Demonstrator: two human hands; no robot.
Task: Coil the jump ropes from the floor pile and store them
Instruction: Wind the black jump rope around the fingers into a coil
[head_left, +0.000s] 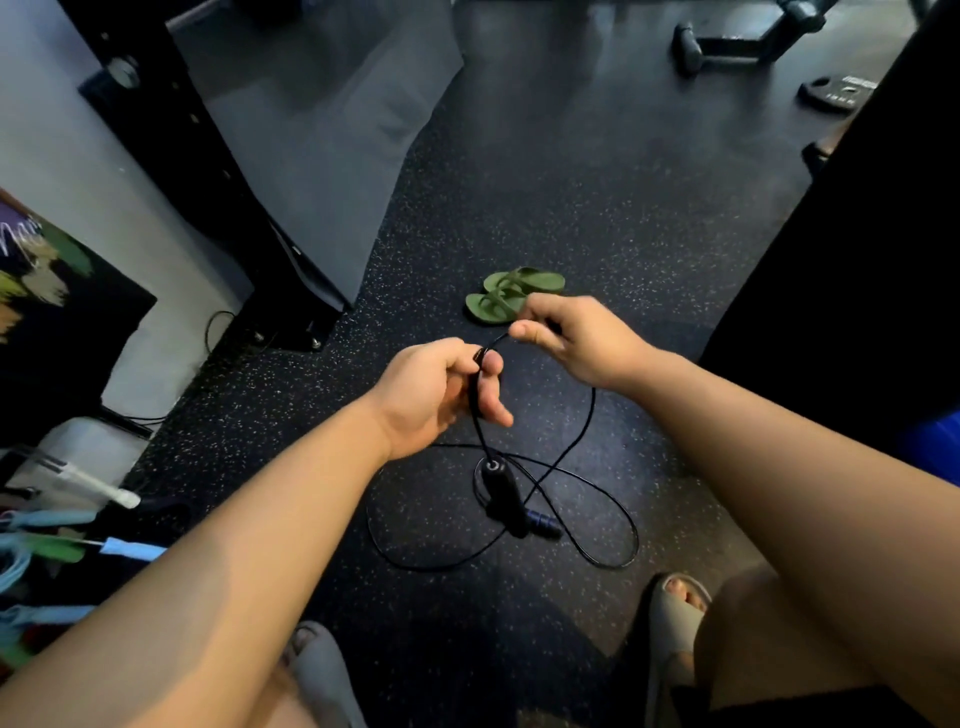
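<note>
At frame centre the left grip (441, 395) and right grip (571, 340) each pinch the rope (593, 415) close together, likely to start a coil, its slack looped on the floor (623, 234) below.

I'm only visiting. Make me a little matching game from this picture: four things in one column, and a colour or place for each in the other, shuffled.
1. sandals
2. handles
3. plate
4. left hand

A. holding the rope
B. far off, upper right of the view
C. green
D. lying on the floor among the rope's loops

Pairs: 1-C, 2-D, 3-B, 4-A.
</note>
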